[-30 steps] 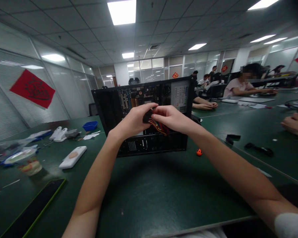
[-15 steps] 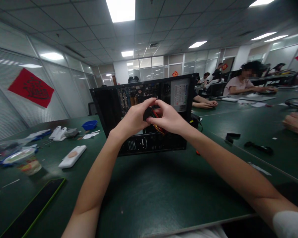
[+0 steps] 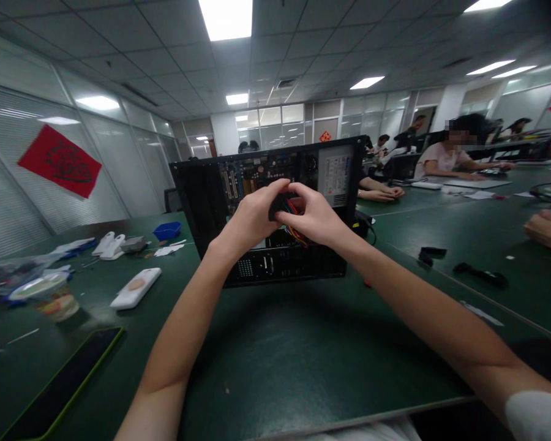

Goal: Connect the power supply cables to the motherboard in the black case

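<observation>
One left hand [image 3: 250,215] and one right hand [image 3: 319,215] meet around coloured cables [image 3: 296,236] at a computer case [image 3: 284,266]; grip state indiscernible.

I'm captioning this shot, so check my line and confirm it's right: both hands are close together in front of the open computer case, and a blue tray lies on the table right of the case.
Wrong side: the head view shows the blue tray left of the open computer case. The left hand and right hand are close together in front of it.
</observation>
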`<action>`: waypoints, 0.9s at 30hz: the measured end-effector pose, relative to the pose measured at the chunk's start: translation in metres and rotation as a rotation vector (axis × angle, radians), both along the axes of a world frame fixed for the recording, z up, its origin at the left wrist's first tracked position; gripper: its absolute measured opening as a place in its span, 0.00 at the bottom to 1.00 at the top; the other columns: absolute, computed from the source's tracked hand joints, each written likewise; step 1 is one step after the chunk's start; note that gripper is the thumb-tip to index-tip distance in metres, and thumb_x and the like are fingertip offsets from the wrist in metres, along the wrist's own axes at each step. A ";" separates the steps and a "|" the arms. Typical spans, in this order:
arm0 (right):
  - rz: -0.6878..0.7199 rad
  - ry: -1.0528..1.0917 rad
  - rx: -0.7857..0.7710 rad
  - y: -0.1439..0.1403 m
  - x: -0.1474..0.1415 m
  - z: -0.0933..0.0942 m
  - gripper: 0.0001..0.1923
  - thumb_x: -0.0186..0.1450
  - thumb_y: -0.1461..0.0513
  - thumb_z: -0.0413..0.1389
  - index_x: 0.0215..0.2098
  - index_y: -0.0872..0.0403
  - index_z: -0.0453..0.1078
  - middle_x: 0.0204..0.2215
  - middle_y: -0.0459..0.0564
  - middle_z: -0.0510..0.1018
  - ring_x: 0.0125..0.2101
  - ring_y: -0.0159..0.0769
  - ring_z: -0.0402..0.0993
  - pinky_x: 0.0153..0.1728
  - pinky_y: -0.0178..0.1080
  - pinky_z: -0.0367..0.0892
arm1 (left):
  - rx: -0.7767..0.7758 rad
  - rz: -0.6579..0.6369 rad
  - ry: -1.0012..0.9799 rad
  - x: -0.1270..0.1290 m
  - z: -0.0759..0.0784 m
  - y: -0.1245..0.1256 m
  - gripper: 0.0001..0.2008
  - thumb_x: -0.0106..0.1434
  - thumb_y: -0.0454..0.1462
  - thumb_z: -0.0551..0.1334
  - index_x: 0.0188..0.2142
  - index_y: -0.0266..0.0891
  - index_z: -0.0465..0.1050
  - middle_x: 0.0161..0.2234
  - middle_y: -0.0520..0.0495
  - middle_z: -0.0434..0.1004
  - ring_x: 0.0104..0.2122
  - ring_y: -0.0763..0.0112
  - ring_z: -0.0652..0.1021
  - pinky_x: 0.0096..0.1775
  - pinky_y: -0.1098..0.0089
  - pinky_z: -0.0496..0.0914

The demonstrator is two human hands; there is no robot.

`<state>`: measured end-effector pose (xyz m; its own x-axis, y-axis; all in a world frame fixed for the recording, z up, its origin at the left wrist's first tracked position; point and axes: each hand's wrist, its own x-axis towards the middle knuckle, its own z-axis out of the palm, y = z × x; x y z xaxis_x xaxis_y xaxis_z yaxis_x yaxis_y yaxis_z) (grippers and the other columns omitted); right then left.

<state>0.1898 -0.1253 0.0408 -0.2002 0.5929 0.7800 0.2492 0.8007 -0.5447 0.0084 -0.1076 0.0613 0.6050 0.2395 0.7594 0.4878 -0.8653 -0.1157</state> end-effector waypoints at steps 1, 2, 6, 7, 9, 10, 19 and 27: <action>-0.010 -0.007 0.005 -0.001 0.000 0.000 0.23 0.57 0.62 0.62 0.52 0.55 0.72 0.47 0.52 0.81 0.45 0.44 0.79 0.52 0.49 0.73 | 0.004 0.004 0.003 0.000 -0.001 0.001 0.36 0.59 0.26 0.65 0.67 0.39 0.63 0.61 0.38 0.74 0.58 0.57 0.77 0.59 0.58 0.73; -0.020 -0.013 0.008 -0.001 -0.001 0.000 0.23 0.57 0.62 0.62 0.52 0.55 0.72 0.47 0.52 0.81 0.45 0.44 0.79 0.51 0.48 0.74 | 0.007 0.008 0.007 0.001 -0.001 0.001 0.36 0.59 0.26 0.65 0.67 0.39 0.63 0.61 0.38 0.74 0.58 0.57 0.77 0.60 0.57 0.73; -0.036 0.024 -0.024 0.001 0.000 0.000 0.24 0.56 0.62 0.62 0.52 0.54 0.72 0.46 0.51 0.81 0.42 0.43 0.80 0.47 0.47 0.75 | 0.039 0.055 -0.002 0.003 -0.001 -0.002 0.34 0.61 0.28 0.66 0.66 0.40 0.63 0.59 0.38 0.74 0.57 0.57 0.77 0.58 0.57 0.73; -0.031 0.060 -0.044 0.003 0.001 0.000 0.24 0.56 0.62 0.62 0.52 0.54 0.72 0.46 0.51 0.81 0.42 0.42 0.80 0.47 0.47 0.75 | 0.058 0.080 -0.018 0.004 -0.001 -0.003 0.33 0.61 0.29 0.66 0.65 0.40 0.63 0.58 0.39 0.75 0.56 0.57 0.78 0.57 0.58 0.74; -0.009 0.143 -0.093 0.008 0.003 0.001 0.26 0.56 0.60 0.63 0.53 0.53 0.70 0.45 0.51 0.81 0.42 0.42 0.80 0.46 0.46 0.76 | 0.109 0.132 -0.057 0.006 -0.001 -0.006 0.28 0.63 0.31 0.66 0.62 0.40 0.65 0.55 0.41 0.75 0.54 0.59 0.78 0.54 0.60 0.75; 0.004 0.173 -0.119 0.010 0.004 0.001 0.27 0.57 0.59 0.63 0.55 0.52 0.69 0.44 0.50 0.81 0.42 0.42 0.80 0.45 0.46 0.76 | 0.137 0.148 -0.070 0.007 -0.001 -0.006 0.23 0.65 0.32 0.65 0.59 0.40 0.67 0.54 0.41 0.75 0.52 0.60 0.78 0.53 0.62 0.76; -0.104 0.084 0.142 0.021 0.012 -0.004 0.20 0.72 0.57 0.48 0.57 0.53 0.72 0.53 0.55 0.79 0.54 0.46 0.75 0.59 0.51 0.69 | 0.258 0.082 -0.167 0.001 -0.012 0.014 0.05 0.71 0.33 0.61 0.43 0.38 0.76 0.46 0.42 0.80 0.46 0.65 0.80 0.49 0.66 0.75; -0.500 -0.623 0.318 0.046 0.021 -0.025 0.21 0.74 0.65 0.44 0.61 0.57 0.69 0.54 0.63 0.73 0.56 0.49 0.70 0.58 0.49 0.68 | 0.101 0.114 -0.062 -0.001 -0.030 0.046 0.09 0.69 0.32 0.64 0.46 0.34 0.81 0.47 0.38 0.84 0.45 0.59 0.83 0.49 0.62 0.77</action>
<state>0.2106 -0.0796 0.0158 -0.4209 0.4972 0.7587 0.7925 0.6084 0.0409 0.0072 -0.0613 0.0313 0.5299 0.2242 0.8179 0.5909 -0.7894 -0.1664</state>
